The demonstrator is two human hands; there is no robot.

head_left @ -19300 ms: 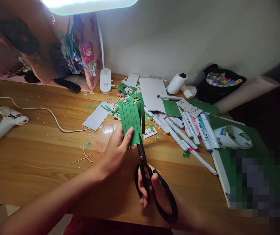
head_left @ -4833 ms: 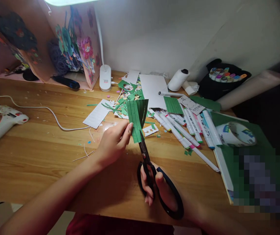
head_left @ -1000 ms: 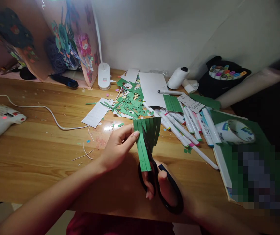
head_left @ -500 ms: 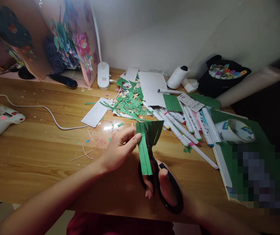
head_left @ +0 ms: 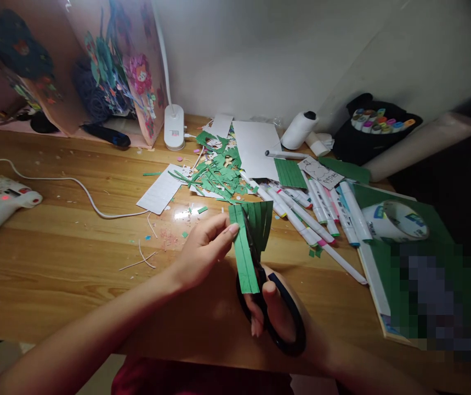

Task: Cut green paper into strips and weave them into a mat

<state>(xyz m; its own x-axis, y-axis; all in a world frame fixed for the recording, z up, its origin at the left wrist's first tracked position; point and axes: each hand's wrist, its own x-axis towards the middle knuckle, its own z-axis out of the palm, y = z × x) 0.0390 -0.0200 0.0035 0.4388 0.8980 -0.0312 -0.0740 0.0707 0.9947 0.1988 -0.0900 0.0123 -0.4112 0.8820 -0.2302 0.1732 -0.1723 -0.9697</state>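
Between thumb and fingers, my left hand pinches a piece of green paper by its left edge. The paper is slit into strips, and dark lines run along it. My right hand has its thumb and fingers through the black handles of a pair of scissors. The scissors' blades point up and lie against the paper, between the front strip and the strips behind it. Part of the blades and some right-hand fingers are hidden by the paper and handles.
Green paper scraps pile up at the back. Several markers lie to the right, near a tape roll on a green board. A glue gun rests at far left, its white cord crossing the wooden table. A thread spool stands behind.
The scissors' handles have drawn closer together and the blades have closed further along the paper. The rear strips have shifted slightly left. My left hand keeps its place.
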